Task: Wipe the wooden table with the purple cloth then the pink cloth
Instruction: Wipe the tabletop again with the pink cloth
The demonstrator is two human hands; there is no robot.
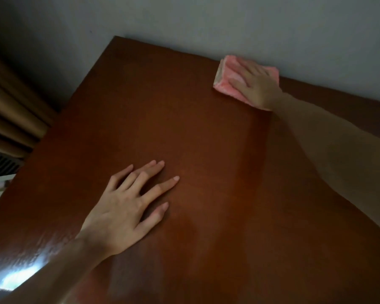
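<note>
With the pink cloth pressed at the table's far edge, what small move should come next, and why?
Probably draw the right hand and pink cloth back toward the body: they sit at the wooden table's far edge by the wall, while the left hand rests flat.

I can't read any text, label, brand or no. anywhere; pic's dim and blurry, no writing shows on any surface I see.
</note>
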